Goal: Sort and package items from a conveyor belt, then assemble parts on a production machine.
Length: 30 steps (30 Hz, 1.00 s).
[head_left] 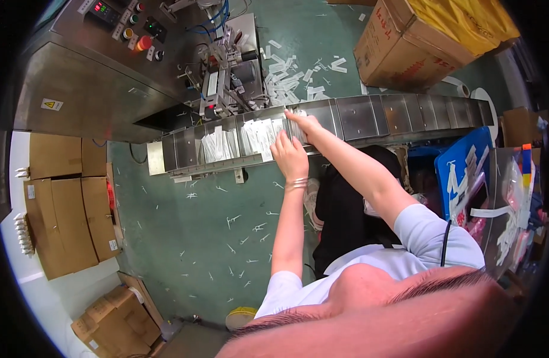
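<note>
A long metal conveyor divided into compartments runs across in front of me. Slim white strips fill one compartment, and a second bunch of white strips lies in the compartment to its left. My left hand rests at the near right edge of the strips, its fingers slightly bent and apart. Just beyond it, my right hand reaches in from the right, its fingers closed at a small bundle of strips by a divider. The fingers partly hide this bundle.
Behind the conveyor stands a metal machine with buttons and a display. White pieces lie heaped on the floor beyond. A carton with a yellow liner stands far right, a blue tray nearer. Brown cartons line the left.
</note>
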{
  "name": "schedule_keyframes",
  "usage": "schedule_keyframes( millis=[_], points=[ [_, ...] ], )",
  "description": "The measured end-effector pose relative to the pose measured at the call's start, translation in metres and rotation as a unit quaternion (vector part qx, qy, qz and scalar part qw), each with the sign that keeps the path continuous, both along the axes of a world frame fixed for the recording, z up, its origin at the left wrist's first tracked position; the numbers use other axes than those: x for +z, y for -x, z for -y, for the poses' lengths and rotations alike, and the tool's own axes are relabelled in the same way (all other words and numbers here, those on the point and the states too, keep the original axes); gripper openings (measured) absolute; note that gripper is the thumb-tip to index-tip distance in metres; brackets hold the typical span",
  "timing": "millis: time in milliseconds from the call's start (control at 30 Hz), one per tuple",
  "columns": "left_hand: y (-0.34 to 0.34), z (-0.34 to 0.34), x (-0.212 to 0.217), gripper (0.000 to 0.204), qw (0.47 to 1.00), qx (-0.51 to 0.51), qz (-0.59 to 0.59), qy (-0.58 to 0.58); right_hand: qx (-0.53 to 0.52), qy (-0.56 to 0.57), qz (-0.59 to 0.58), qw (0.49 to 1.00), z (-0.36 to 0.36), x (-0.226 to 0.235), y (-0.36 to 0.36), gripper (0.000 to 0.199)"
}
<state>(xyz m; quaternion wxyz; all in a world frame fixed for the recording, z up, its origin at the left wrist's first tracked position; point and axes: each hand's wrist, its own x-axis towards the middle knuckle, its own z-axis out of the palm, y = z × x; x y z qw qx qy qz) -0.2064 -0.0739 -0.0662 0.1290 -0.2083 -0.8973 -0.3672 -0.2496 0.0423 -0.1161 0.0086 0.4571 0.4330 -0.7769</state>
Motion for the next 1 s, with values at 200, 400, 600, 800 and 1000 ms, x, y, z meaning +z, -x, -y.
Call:
schedule_keyframes(
  millis=[200, 400, 600, 800, 1000],
  points=[
    [0.004, -0.021, -0.002, 0.033, 0.987, 0.02, 0.079, 0.139, 0.096, 0.115, -0.022, 0.988, -0.011, 0.024, -0.013, 0.03],
    [-0.007, -0.032, -0.007, 0.036, 0.979, 0.034, 0.146, 0.137, 0.115, 0.146, -0.104, 0.977, -0.013, 0.026, -0.024, 0.017],
    [-0.034, -0.048, -0.019, 0.039, 0.998, 0.043, -0.006, 0.054, 0.085, 0.154, -0.216, 0.96, -0.02, 0.042, -0.05, 0.02],
    [-0.078, -0.06, 0.023, 0.039, 0.983, -0.097, 0.044, -0.151, 0.027, 0.079, -0.251, 0.964, -0.054, 0.071, -0.112, 0.023],
    [-0.097, -0.059, 0.041, 0.04, 0.86, -0.084, 0.299, -0.405, 0.07, -0.139, -0.296, 0.942, -0.058, 0.093, -0.182, 0.047]
  ],
)
